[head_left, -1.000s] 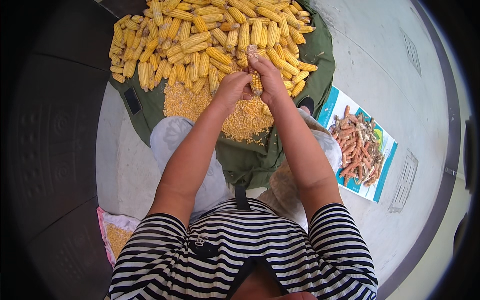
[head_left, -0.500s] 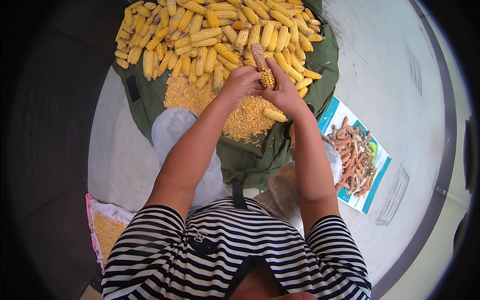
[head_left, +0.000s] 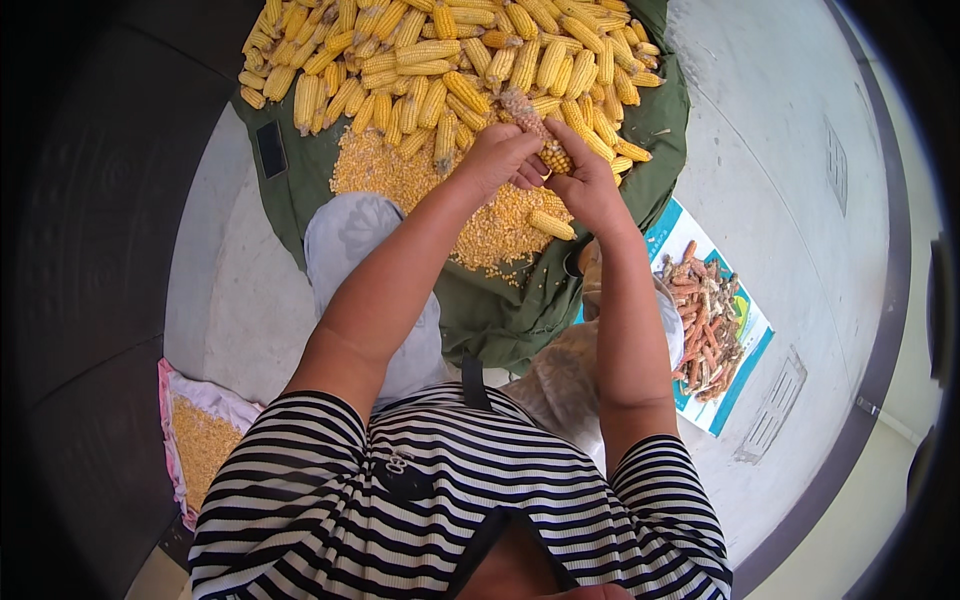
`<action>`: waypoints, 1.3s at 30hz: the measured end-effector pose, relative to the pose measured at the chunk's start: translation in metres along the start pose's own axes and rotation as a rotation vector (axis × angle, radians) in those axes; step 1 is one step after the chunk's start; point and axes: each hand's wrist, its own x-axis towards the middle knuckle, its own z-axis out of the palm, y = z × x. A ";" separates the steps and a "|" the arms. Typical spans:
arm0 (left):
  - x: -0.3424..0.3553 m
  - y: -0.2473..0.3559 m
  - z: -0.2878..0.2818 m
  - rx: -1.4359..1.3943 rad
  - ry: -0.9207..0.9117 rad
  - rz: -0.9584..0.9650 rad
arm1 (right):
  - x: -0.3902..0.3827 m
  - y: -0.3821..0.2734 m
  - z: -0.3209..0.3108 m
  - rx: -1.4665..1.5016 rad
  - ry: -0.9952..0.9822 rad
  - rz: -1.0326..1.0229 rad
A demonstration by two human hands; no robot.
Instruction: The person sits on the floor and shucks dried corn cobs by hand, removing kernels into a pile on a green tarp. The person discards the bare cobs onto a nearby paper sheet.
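A partly shelled corn cob [head_left: 524, 112] is held between my two hands above the loose kernels. Its far part is stripped to a reddish-brown core, while yellow kernels remain at the end nearest me. My left hand [head_left: 500, 162] has its fingers curled against the cob's left side. On the right, my right hand [head_left: 592, 188] is closed around the kernel end, its fingers partly hiding it. Below them spread the loose corn kernels [head_left: 385, 185], with a single whole ear of corn [head_left: 552, 225] lying near my right wrist.
A large heap of yellow corn ears [head_left: 450, 60] covers the far side of a green cloth [head_left: 500, 320]. A dark phone [head_left: 270, 148] lies at its left. Bare cobs [head_left: 708, 325] rest on a printed sack at right; a pink-edged bag of kernels [head_left: 200, 445] stands lower left.
The cob has tilted, its stripped end leaning further left, and both hands have shifted slightly to the right with it. The whole view has moved a little.
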 end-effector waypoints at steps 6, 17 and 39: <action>0.005 -0.005 0.001 -0.049 0.027 -0.103 | 0.001 0.004 0.002 -0.082 -0.008 -0.037; 0.013 -0.022 0.000 -0.174 0.058 -0.230 | 0.000 0.007 0.013 -0.318 -0.034 -0.053; 0.002 -0.017 -0.001 -0.140 -0.049 -0.132 | 0.000 0.003 0.002 -0.296 -0.015 0.011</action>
